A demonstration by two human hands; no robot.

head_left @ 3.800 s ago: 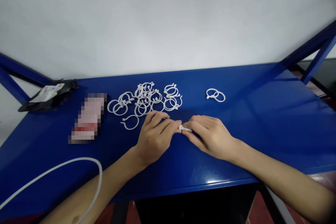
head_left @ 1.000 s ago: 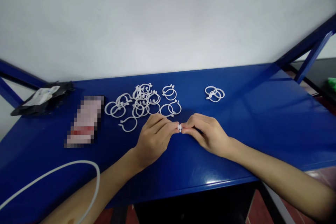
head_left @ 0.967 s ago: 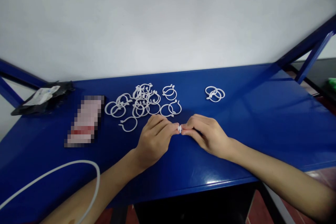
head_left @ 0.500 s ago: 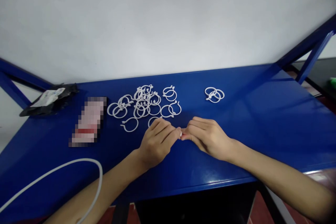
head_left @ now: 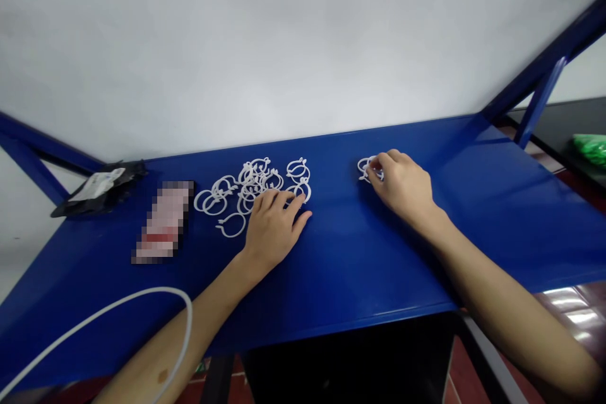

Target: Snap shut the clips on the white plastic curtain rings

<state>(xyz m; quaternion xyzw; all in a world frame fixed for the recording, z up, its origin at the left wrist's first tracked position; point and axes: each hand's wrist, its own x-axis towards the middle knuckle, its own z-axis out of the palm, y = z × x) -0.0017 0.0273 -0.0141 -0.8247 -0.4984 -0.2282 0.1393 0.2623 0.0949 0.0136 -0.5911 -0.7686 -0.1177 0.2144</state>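
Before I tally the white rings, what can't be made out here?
Head view:
Smaller ring group: partly covered by the right hand; its grip can't be told.
Larger ring pile: overlapping, and partly behind the left hand.
Label on the black packet: print too small.
Pixelated pink item: details masked.
White cable: ends cut off by frame edges.

room btwn L hand (head_left: 271, 230) & R hand (head_left: 402, 182), ring pile (head_left: 254, 184) blocks fwd L

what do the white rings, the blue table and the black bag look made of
Rings: probably plastic, smooth and plain white, with moulded-looking knobs at the open ends. Table: likely painted metal, glossy, since light gleams along its front edge. Bag: seemingly thin plastic, slightly shiny, judging by its crumples.
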